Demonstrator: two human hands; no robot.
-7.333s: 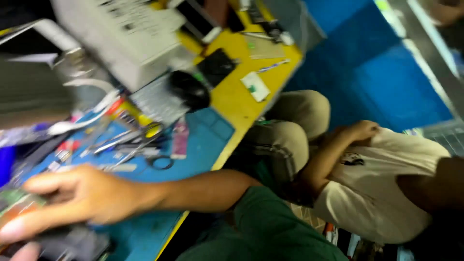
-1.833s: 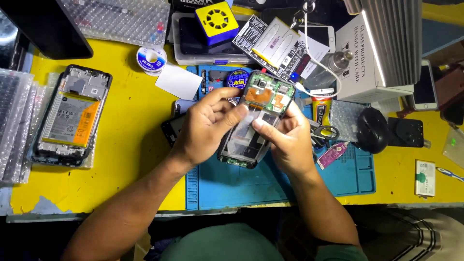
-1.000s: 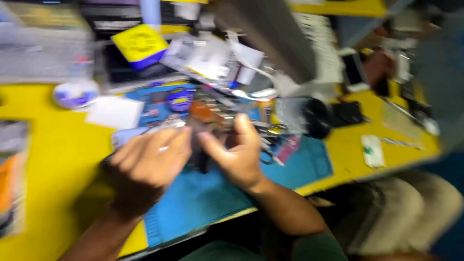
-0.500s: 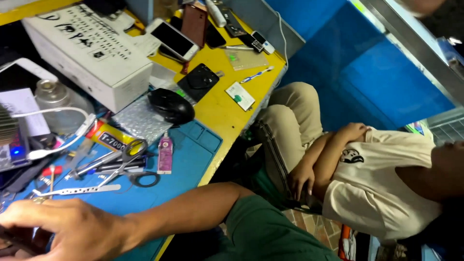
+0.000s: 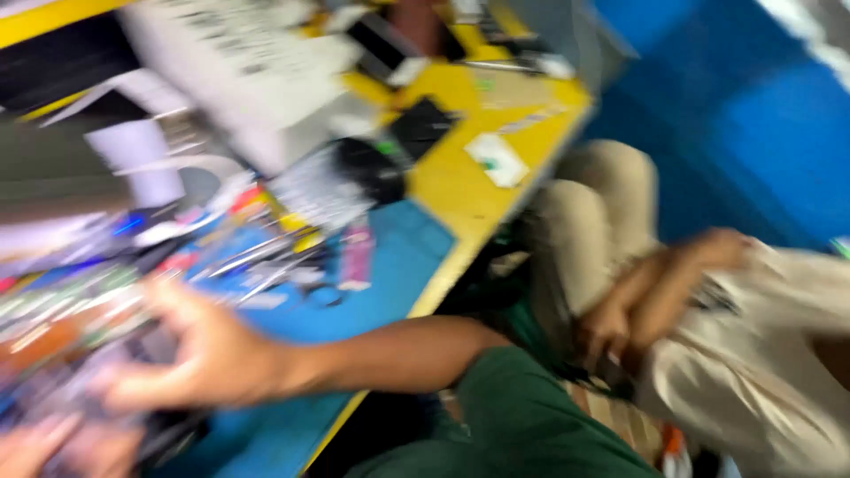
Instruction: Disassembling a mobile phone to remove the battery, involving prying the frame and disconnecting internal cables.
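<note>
blurred yellow worktop (image 5: 460, 190) runs away to the upper right, with a blue mat (image 5: 390, 265) laid over its near part. the right hand (image 5: 208, 354) reaches in from the lower middle, fingers (image 5: 173, 296) spread and curled over a dark opened phone (image 5: 106, 389) at the lower left edge of the mat; the smear of the picture keeps me from telling whether they grip it or only rest on it. the left hand (image 5: 35, 443) shows only as a pale patch in the bottom left corner, touching or just beside the same phone, its hold impossible to judge.

as a judgement, work on a thing this small goes better with both hands steadying it flat on the mat and the head turned back toward it, since the view here swings off to the side.

loose tools (image 5: 257, 265) and a pink strip (image 5: 356, 257) lie on the mat beyond the hand. a white box (image 5: 239, 71) stands further back, a black pad (image 5: 421, 124) and a small white card (image 5: 498, 159) near the far edge. beside the worktop another person in a pale shirt (image 5: 753, 354) sits with arms folded, before a blue wall (image 5: 744, 106).
</note>
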